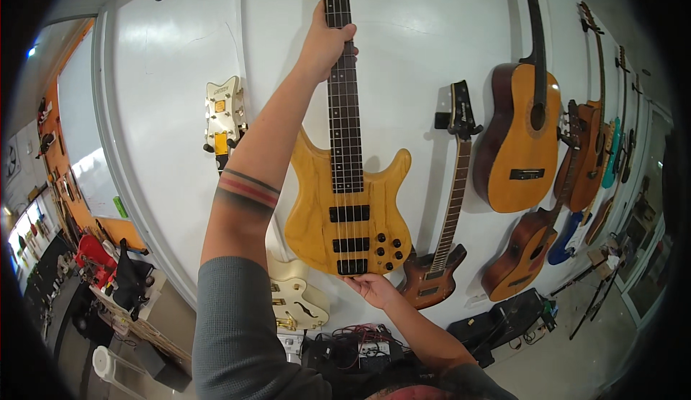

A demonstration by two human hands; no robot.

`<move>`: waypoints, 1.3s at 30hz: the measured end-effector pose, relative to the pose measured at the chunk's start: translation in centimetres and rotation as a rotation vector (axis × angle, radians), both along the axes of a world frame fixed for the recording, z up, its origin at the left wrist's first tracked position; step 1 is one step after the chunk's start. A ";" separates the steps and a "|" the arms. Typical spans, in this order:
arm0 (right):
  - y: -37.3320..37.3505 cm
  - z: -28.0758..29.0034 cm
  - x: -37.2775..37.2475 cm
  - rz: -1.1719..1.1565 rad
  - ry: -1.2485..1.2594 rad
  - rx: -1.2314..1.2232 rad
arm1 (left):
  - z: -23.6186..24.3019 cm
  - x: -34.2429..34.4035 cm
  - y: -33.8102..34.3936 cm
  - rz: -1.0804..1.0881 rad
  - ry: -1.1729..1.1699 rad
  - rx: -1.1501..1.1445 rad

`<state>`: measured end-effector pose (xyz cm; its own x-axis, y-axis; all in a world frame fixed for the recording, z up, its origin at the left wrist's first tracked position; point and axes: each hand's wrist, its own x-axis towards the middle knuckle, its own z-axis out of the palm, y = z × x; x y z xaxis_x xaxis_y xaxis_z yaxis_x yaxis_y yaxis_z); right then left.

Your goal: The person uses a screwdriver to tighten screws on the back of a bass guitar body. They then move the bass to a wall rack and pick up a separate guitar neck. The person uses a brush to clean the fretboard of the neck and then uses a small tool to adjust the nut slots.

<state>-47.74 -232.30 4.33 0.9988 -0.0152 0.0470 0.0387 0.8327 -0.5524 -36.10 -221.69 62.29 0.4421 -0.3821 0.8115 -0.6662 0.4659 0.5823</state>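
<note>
A bass guitar (309, 206) with a yellow wood-grain body, dark fretboard, black pickups and black knobs is held upright in front of the white wall. My left hand (327, 46) is raised high and closed round its neck, the thumb over the fretboard's edge. Beneath the lower end of the body, my right hand (371, 289) supports it near the bridge, fingers partly hidden under the edge. The top of the neck runs out of the picture.
Right of the bass hang a dark sunburst electric guitar (425, 285), an acoustic guitar (515, 137) and several more guitars. A cream hollow-body guitar (306, 299) hangs behind my left arm. Tangled cables (353, 342) and a black case (497, 317) lie below. A white stool (104, 360) stands left.
</note>
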 end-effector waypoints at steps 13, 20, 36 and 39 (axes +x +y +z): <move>-1.8 -1.9 6.8 0.025 -0.005 -0.079 | -2.8 0.5 1.1 0.157 -0.083 0.084; -2.4 -0.6 7.6 -0.020 0.039 -0.071 | -6.2 3.0 4.5 0.388 -0.350 -0.055; -3.8 -10.3 -27.1 -0.342 0.353 -0.768 | -59.6 -22.9 -4.3 -0.762 -0.011 0.585; -3.3 -15.1 -42.5 -0.543 0.652 -0.568 | -56.5 -32.5 -8.1 -1.221 0.106 0.821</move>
